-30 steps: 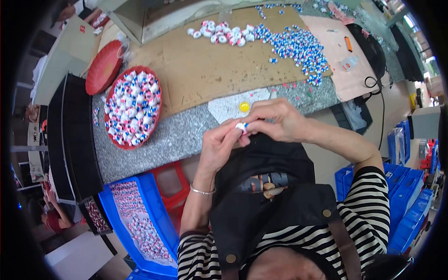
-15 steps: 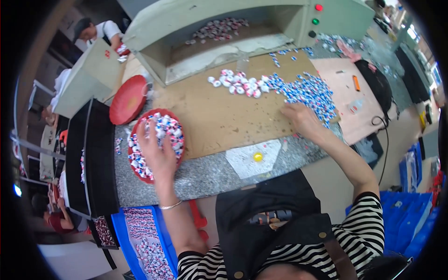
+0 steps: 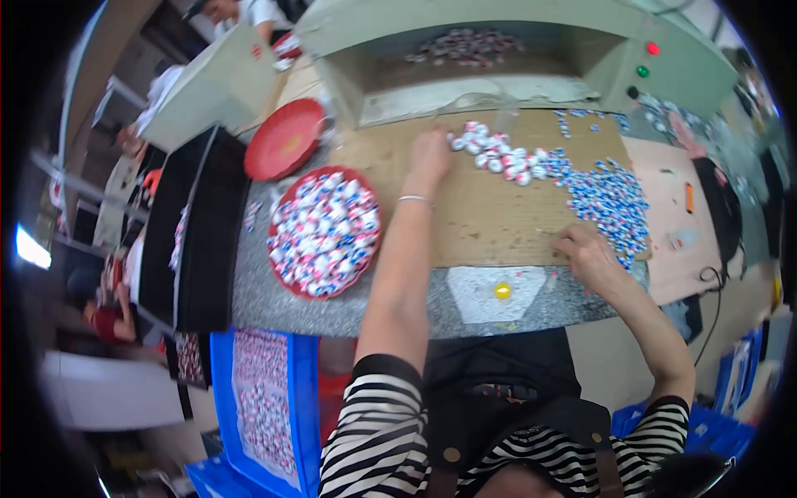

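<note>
My left hand (image 3: pixel 430 156) reaches over the cardboard sheet (image 3: pixel 486 224) to the left end of a row of larger white pieces with red and blue marks (image 3: pixel 506 158). Its fingers look drawn together beside the endmost piece; whether they hold one is hidden. My right hand (image 3: pixel 591 256) rests at the lower left edge of a heap of small blue-and-white pieces (image 3: pixel 610 203), fingertips pinched, what is between them too small to make out. Left of my left forearm, a red bowl (image 3: pixel 376 236) is heaped with white, red and blue pieces (image 3: pixel 328 228).
A red dish (image 3: pixel 286 137) lies behind the bowl, next to a black bin (image 3: pixel 193 241). A pale green machine (image 3: pixel 623 62) with more pieces in its opening stands behind. A yellow round object (image 3: pixel 502 290) sits on white paper (image 3: pixel 469 303). A blue crate (image 3: pixel 222 373) is below left.
My left hand has left the red bowl, moving right and away to the row of larger pieces. My right hand stays by the small-piece heap. The whole view has shifted.
</note>
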